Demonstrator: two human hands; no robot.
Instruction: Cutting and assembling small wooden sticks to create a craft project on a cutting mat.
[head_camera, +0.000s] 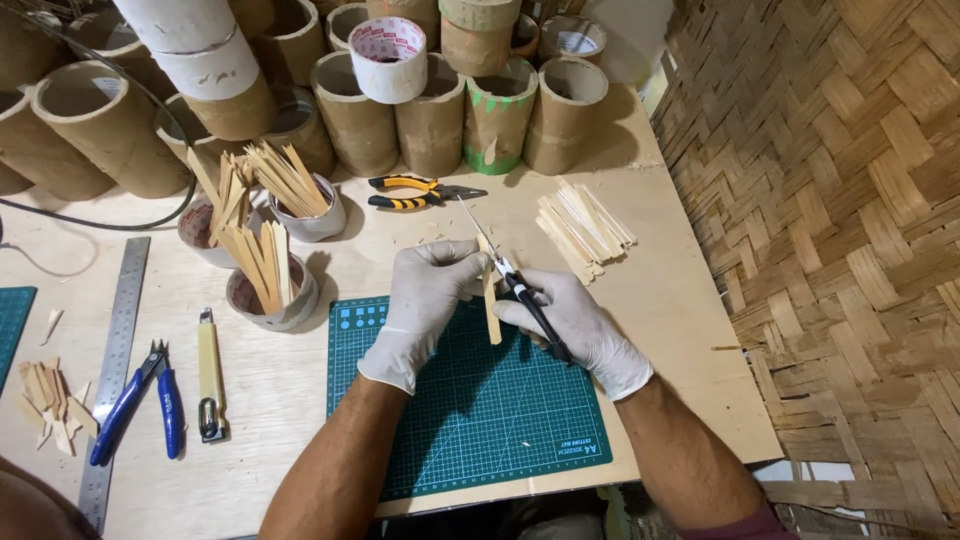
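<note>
A green cutting mat is overlapped at its twelve o'clock edge by gloved hands: a bamboo strip is pinched by the left hand; slim scissors are gripped by the right hand, at its ten o'clock

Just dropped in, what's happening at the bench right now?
A person in white gloves works over a green cutting mat. The left hand holds a thin wooden stick upright above the mat, and the right hand holds small scissors with the blades at the stick's upper end. A pile of sticks lies to the right, yellow pliers behind.
</note>
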